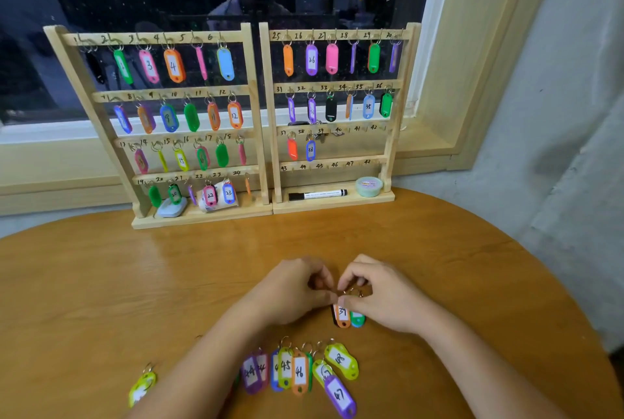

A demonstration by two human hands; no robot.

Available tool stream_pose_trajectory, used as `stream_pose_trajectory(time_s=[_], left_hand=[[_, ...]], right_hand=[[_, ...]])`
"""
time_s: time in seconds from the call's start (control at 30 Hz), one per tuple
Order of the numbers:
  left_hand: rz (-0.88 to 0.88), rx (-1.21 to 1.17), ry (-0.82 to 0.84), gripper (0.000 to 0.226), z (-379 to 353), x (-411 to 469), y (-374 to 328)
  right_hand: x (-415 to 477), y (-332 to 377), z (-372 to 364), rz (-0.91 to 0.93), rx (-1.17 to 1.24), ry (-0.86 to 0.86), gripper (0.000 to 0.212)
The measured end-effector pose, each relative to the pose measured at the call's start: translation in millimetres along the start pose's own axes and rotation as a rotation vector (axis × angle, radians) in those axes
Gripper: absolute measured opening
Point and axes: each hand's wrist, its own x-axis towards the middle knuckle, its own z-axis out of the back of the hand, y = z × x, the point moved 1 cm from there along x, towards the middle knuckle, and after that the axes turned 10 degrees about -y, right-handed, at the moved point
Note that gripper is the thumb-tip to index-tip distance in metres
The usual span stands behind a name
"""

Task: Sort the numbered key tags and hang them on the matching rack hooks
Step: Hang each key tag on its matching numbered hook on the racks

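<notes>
Roughly nine numbered tags (299, 373) lay fanned along the near edge of the table (101, 283), among them 44, 45, 46, 47 and 48, though overlap left the exact count uncertain. One yellow-green tag (141, 385) sat apart to the left.

Just beyond, two hands met over a cluster of three tags resting on the wood: orange tag 39 (342, 315), a green tag (357, 319) beside it and a black tag (334, 313) tucked behind. The left hand (290, 287) and the right hand (381, 297) were both curled, their fingertips pinching the linked rings (354, 292) above the tags.

The risk appeared to lie in those rings. If they sprang apart under the pull, a tag could skid into the sorted fan and muddle its order. If they stayed joined, the green or black tag might ride along to the wrong hook.

At the back, against the window, stood two wooden racks. The left rack (219, 216) carried 24 tags, six to a row. The right rack (337, 204) carried 14, leaving hook 39 (320, 131) and nine more bare through 48. One black marker (317, 195) and one small tub (368, 186) lay on the right rack's base.
</notes>
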Motion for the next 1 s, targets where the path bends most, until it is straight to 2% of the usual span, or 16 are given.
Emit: stream_pose_trajectory(time_s=[0.13, 0.37, 0.53, 0.77, 1.0], left_hand=[[0.004, -0.031, 0.016, 0.02, 0, -2, 2], [0.033, -0.028, -0.027, 0.008, -2, -1, 2], [0.099, -0.199, 0.02, 0.008, 3, -1, 6], [0.17, -0.432, -0.009, 0.008, 24, 4, 9], [0.117, -0.38, -0.166, 0.004, 52, 26, -3]], right_hand=[[1, -1, -5, 0.016, 0.006, -0.004, 0.011], [1, -4, -7, 0.007, 0.056, -0.024, 0.008], [4, -5, -5, -0.032, 0.175, -0.03, 0.011], [30, 11, 20, -0.039, 0.321, -0.196, 0.01], [100, 29, 47, -0.123, 0.441, -0.433, 0.01]])
